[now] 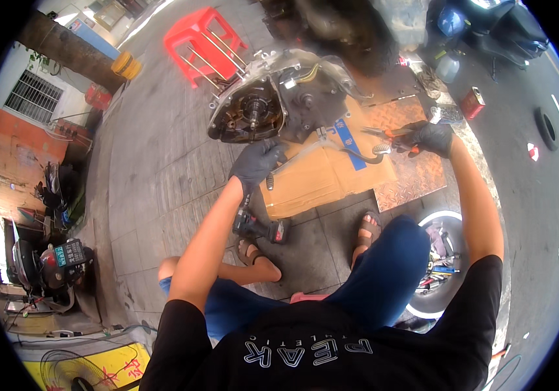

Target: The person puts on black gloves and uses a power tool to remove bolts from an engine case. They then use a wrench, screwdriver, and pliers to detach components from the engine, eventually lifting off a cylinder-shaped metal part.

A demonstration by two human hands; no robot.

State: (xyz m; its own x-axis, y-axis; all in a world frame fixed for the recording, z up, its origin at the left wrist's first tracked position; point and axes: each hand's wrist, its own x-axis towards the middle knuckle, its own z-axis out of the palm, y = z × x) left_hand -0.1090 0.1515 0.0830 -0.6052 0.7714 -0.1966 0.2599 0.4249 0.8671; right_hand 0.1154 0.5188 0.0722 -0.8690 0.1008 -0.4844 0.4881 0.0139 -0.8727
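My left hand [258, 163], black-gloved, has curled fingers just below the open metal engine case [240, 117]; what it grips is unclear. My right hand [426, 138], also gloved, is closed on orange-handled pliers [391, 133]. Between my hands, a metal bar with a curved pedal end [381, 150] lies over the cardboard [318, 189]. A black cordless power tool [260, 228] lies on the paving below my left hand.
A red stool [198, 36] is behind the case. A metal basin of tools [444, 287] is by my right leg. A rusty plate [410, 189] lies under the cardboard's edge. Scooters [51, 274] stand left and upper right; cans and bottles line the right.
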